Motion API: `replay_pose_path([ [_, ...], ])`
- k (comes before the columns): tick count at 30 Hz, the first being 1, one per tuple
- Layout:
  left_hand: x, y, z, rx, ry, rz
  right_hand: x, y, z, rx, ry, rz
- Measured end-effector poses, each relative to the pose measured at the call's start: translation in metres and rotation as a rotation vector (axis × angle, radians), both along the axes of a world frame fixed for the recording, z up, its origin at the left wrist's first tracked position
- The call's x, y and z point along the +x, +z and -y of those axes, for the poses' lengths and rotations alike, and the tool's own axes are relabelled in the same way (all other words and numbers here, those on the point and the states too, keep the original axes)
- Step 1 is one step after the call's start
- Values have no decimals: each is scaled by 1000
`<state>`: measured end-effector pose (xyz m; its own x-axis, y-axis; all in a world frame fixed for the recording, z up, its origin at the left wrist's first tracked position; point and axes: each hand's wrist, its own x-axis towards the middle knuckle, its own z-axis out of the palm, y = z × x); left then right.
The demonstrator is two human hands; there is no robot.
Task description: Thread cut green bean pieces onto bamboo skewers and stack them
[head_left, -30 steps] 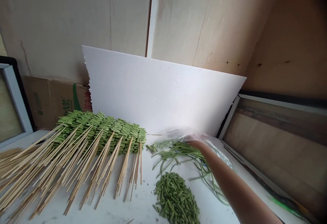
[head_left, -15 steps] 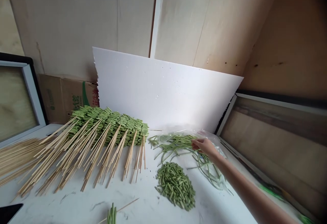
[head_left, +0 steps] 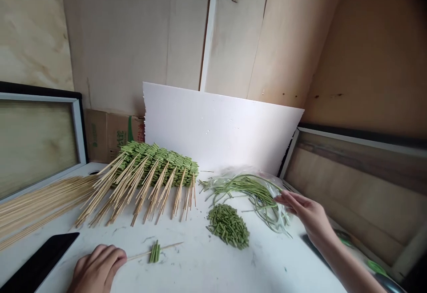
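I pinch a long bean [head_left: 267, 179] in my right hand [head_left: 305, 208], beside the clear bag [head_left: 279, 213]. My left hand [head_left: 100, 266] holds one end of a thin stick [head_left: 171, 245] on the white table [head_left: 196, 275]; short bean bits [head_left: 155, 253] sit on the stick, near the bean pile [head_left: 228, 225].

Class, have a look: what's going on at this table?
At a white table, the person's left hand holds one end of a skewer bearing a few short green pieces. The right hand pinches a long green bean by a clear plastic bag. A heap of cut pieces lies between the hands; loaded skewers are stacked farther back.
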<state>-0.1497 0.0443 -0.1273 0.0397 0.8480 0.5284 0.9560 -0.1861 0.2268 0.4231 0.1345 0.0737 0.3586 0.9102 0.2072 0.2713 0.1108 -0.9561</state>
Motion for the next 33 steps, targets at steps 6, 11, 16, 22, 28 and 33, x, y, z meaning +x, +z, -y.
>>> replay_pose_path([
  [6,6,18,4,12,16,-45,-25,32,24,240,-24,-123],
  [11,25,54,10,161,-59,37,-61,57,53,358,3,-149],
  [16,71,102,19,167,-186,276,-94,57,83,377,110,-160],
  [22,112,121,15,161,-179,273,-145,28,108,276,302,-256],
  [28,77,118,-3,-84,-93,145,-170,15,120,215,415,-184],
  [33,32,102,-14,-40,47,-2,-181,-11,104,90,536,39],
])
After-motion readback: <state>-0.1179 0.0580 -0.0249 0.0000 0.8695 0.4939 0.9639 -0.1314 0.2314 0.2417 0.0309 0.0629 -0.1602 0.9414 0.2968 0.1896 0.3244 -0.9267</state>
